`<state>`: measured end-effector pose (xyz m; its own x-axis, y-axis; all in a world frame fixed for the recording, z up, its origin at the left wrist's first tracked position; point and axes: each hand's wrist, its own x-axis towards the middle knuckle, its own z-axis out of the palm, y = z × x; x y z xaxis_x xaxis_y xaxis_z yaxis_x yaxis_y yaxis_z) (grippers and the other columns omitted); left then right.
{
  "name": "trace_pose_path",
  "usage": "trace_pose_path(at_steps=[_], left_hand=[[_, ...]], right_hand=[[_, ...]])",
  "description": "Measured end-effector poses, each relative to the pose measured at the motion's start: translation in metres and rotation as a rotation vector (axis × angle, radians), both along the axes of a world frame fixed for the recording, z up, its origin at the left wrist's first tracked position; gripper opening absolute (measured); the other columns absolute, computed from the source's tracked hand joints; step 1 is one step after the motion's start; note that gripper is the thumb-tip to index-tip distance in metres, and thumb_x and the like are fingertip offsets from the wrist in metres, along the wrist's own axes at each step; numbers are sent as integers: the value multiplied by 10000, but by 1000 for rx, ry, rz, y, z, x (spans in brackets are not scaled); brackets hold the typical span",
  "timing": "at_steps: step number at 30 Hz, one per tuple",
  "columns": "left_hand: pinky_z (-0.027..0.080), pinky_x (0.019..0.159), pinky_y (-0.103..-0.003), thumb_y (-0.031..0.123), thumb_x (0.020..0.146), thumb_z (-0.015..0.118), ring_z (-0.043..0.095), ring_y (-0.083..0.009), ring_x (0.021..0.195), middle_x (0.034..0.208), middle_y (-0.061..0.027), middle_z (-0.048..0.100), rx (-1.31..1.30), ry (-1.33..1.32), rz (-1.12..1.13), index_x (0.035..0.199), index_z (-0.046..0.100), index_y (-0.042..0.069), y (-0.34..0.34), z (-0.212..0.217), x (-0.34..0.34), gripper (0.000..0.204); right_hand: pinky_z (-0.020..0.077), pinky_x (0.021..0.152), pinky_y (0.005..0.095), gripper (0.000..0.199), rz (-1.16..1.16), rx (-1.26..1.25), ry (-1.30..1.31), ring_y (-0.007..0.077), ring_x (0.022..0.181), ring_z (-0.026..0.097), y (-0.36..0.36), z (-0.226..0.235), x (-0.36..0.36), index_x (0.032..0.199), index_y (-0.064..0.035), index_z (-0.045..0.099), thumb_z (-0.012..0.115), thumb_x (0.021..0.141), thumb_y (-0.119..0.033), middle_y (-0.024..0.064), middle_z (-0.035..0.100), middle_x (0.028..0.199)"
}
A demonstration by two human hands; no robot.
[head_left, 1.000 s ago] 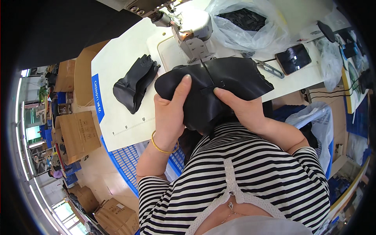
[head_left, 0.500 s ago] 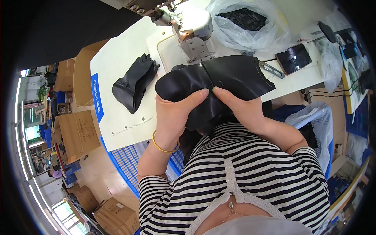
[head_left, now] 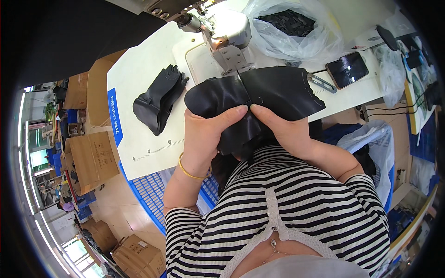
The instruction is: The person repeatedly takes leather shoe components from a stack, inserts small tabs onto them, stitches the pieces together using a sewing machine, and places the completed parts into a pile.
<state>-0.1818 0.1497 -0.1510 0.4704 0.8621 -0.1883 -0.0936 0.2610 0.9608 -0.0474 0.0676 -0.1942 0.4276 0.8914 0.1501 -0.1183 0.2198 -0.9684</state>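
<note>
A black leather-like piece, with a seam running across its middle, is stretched between my hands at the table's near edge. My left hand grips its left part, thumb pressed on top beside the seam. On the other side of the seam, my right hand holds it the same way, the two thumb tips almost meeting. The fingers of both hands are hidden under the material. Just beyond the piece stands the sewing machine's post. A stack of similar black pieces lies to the left on the white table.
A clear plastic bag of black scraps stands at the back right. A small cutter and a black phone lie on the right. Below the table's left part is a blue basket; cardboard boxes stand further left.
Both hands keep their grip on the black piece. Its left part has flattened and shifted slightly, and the thumbs have barely moved.
</note>
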Motion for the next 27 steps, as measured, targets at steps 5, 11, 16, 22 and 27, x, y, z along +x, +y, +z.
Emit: trace_pose_path(at_steps=[5,11,16,22,27], left_hand=[[547,667,-260,-28,717,735,655,-146,741,885,-100,675,-121,12,-103,992,624,-27,6,5,-3,297],[547,652,-256,-12,741,723,653,-144,727,891,-98,672,-89,-16,-38,1001,621,-25,2,2,0,279],[545,682,-262,-15,743,720,651,-142,753,893,-91,671,-187,-75,21,998,618,-23,2,3,-1,275],[544,700,-270,-45,723,720,653,-144,765,899,-92,673,-80,-26,-38,995,617,-21,2,-2,-3,292],[543,711,-273,-51,715,721,653,-146,771,898,-94,674,-73,-34,-33,996,617,-24,1,-2,-3,301]], right_hand=[[481,710,229,176,33,19,78,92,797,581,-1,-1,-1,993,10,615,655,824,-19,28,629,908],[483,715,233,180,3,29,39,96,809,584,0,-3,-1,996,10,616,655,823,-21,32,631,915],[485,704,232,172,-9,29,9,98,793,586,1,-1,-1,985,16,619,657,822,-25,31,632,909],[485,698,228,178,13,-4,38,94,786,585,-1,2,-1,992,19,615,656,825,-27,34,631,908],[484,700,226,178,8,8,42,93,791,584,0,-1,-2,993,19,614,657,826,-29,34,630,908]])
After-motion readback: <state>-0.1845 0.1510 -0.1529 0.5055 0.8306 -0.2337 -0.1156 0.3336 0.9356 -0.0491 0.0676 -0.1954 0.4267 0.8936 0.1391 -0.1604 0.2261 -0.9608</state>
